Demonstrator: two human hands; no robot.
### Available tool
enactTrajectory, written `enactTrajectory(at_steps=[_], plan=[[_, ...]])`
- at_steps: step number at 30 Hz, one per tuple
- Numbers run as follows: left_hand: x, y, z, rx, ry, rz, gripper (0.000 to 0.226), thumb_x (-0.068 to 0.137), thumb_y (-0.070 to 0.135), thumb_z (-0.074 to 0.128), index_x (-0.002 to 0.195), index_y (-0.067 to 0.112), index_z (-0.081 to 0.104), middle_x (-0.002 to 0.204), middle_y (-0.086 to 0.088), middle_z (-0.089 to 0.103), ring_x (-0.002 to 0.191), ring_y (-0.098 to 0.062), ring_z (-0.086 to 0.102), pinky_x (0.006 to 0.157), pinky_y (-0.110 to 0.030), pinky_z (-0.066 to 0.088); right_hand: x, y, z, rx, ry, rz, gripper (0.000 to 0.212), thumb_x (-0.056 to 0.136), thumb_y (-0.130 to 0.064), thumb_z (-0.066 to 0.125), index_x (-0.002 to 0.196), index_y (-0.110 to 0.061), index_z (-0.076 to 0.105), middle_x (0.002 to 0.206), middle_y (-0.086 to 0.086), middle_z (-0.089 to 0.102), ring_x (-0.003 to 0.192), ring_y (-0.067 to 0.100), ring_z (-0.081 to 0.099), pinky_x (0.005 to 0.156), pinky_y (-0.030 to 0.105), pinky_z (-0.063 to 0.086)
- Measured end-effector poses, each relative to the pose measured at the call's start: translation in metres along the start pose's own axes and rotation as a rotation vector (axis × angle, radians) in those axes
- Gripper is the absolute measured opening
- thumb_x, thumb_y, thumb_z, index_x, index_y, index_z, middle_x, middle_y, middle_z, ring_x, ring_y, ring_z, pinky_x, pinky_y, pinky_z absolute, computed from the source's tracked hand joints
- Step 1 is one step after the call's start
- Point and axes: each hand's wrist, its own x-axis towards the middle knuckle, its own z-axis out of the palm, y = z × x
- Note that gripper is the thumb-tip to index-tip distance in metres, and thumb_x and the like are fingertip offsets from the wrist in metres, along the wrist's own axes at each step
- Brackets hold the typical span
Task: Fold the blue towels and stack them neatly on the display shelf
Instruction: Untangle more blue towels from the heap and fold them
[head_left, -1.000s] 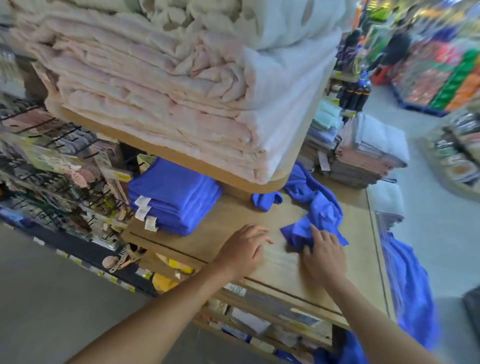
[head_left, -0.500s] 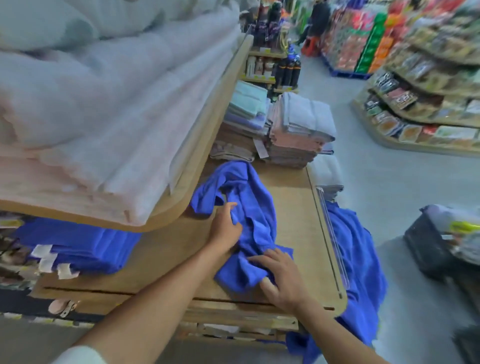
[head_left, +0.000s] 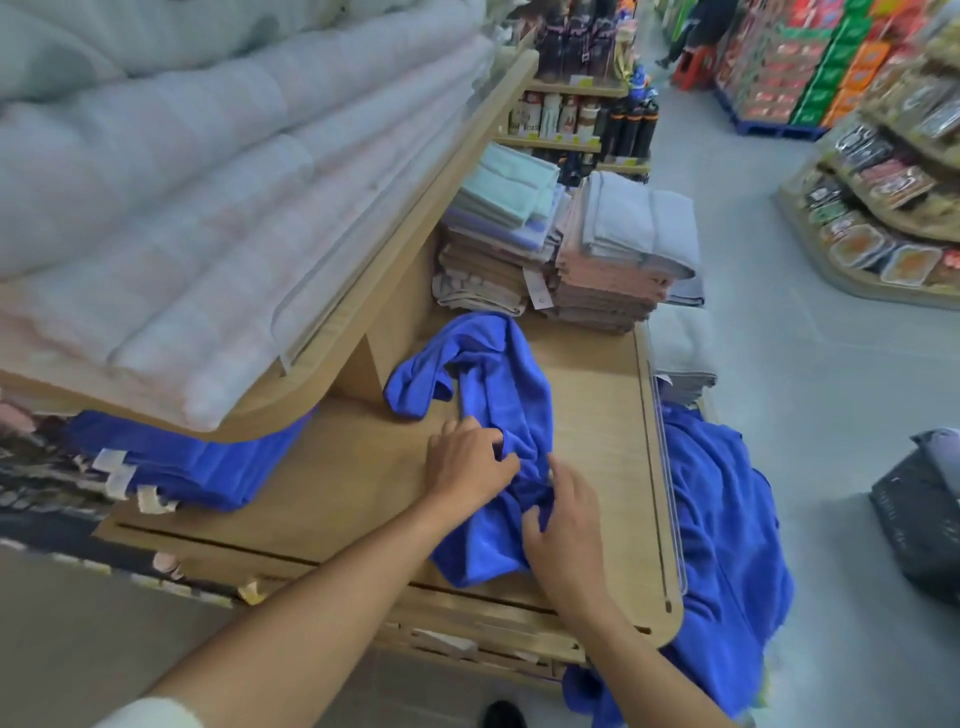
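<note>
Finding: crumpled blue terry towel lies bunched mid wooden display shelf. My left hand grip curled into cloth; right hand grip pinches near fold. Risk: corners unfound, fold goes crooked. Risk: rightward pull drags loose blue towels off right edge.

Left hand and right hand curled, nearly touching.

pale pink towels, dark basket perhaps
</note>
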Motion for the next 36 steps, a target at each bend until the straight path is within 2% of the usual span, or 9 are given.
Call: enactTrajectory(at_steps=[3,5,8,11,15,22,25,29,36], plan=[[-0.004,-0.007,-0.011,-0.157,0.139,-0.01,0.02,0.081,0.038,0.064,0.069,0.024,0.056,0.084,0.008,0.052,0.088,-0.016,0.048,0.072,-0.032,0.039,0.008,0.004,-0.021,-0.252,-0.078,0.007,0.034,0.087,-0.031,0.067,0.121,-0.027,0.063,0.111,-0.009,0.063,0.108,0.019,0.055,0.095,0.038,0.048],[-0.005,-0.004,-0.023,-0.52,0.095,-0.097,0.02,0.083,0.019,0.061,0.069,0.009,0.051,0.071,0.001,0.051,0.072,-0.016,0.045,0.065,-0.034,0.039,0.016,0.0,-0.043,-0.157,-0.129,-0.008,0.009,0.085,-0.031,0.069,0.091,-0.032,0.062,0.089,-0.012,0.062,0.09,0.019,0.057,0.079,0.036,0.046],[-0.004,0.009,-0.044,-1.338,-0.08,-0.491,0.016,0.08,-0.005,0.044,0.068,0.006,0.041,0.064,-0.009,0.038,0.055,-0.019,0.041,0.056,-0.032,0.038,0.022,-0.021,-0.071,0.281,-0.2,-0.069,0.017,0.079,-0.025,0.072,0.075,-0.029,0.056,0.069,-0.005,0.059,0.067,0.014,0.054,0.064,0.03,0.043],[-0.005,0.011,-0.064,-1.754,-0.385,-0.654,0.013,0.068,0.004,0.048,0.058,0.013,0.047,0.06,-0.008,0.043,0.052,-0.022,0.049,0.057,-0.029,0.046,0.016,-0.052,-0.092,0.396,-0.457,-0.282,0.014,0.081,-0.029,0.077,0.085,-0.03,0.064,0.078,-0.009,0.063,0.073,0.001,0.054,0.069,0.019,0.043],[0.016,0.012,-0.087,-1.759,-0.378,-0.55,0.021,0.072,0.017,0.057,0.091,0.009,0.054,0.076,-0.01,0.045,0.064,-0.024,0.049,0.062,-0.031,0.042,0.0,-0.08,-0.114,0.345,-0.777,-0.325,0.02,0.079,-0.033,0.084,0.088,-0.038,0.067,0.083,-0.018,0.064,0.082,-0.003,0.056,0.08,0.023,0.046],[0.065,0.02,-0.09,-1.702,-0.531,-0.591,0.019,0.096,0.029,0.057,0.103,0.012,0.052,0.074,-0.003,0.054,0.048,-0.015,0.049,0.05,-0.022,0.037,-0.018,-0.097,-0.137,0.489,-1.0,-0.295,0.024,0.082,-0.019,0.084,0.089,-0.037,0.071,0.081,-0.021,0.064,0.079,-0.004,0.056,0.078,0.013,0.043],[0.077,0.033,-0.08,-1.485,-0.664,-0.636,0.018,0.096,0.03,0.06,0.089,0.014,0.056,0.07,0.002,0.053,0.052,-0.01,0.049,0.052,-0.017,0.032,-0.012,-0.092,-0.141,0.653,-1.001,-0.135,0.024,0.084,-0.002,0.079,0.087,-0.024,0.07,0.079,-0.01,0.063,0.075,0.004,0.057,0.075,0.02,0.045],[0.078,0.05,-0.073,-1.509,-0.551,-0.71,0.023,0.093,0.016,0.051,0.07,0.014,0.051,0.067,-0.001,0.049,0.065,-0.016,0.049,0.067,-0.024,0.044,-0.009,-0.075,-0.142,0.767,-1.037,0.004,0.022,0.082,-0.006,0.078,0.082,-0.026,0.07,0.076,-0.014,0.064,0.072,0.001,0.059,0.072,0.014,0.047],[0.107,0.106,-0.193,-1.965,-0.296,-0.069,0.025,0.088,0.024,0.059,0.075,0.006,0.068,0.066,-0.012,0.063,0.06,-0.027,0.065,0.061,-0.03,0.056,-0.01,-0.062,-0.15,0.724,-1.089,0.047,0.015,0.081,-0.003,0.071,0.09,-0.015,0.07,0.083,-0.01,0.064,0.077,0.003,0.06,0.077,0.015,0.049]])
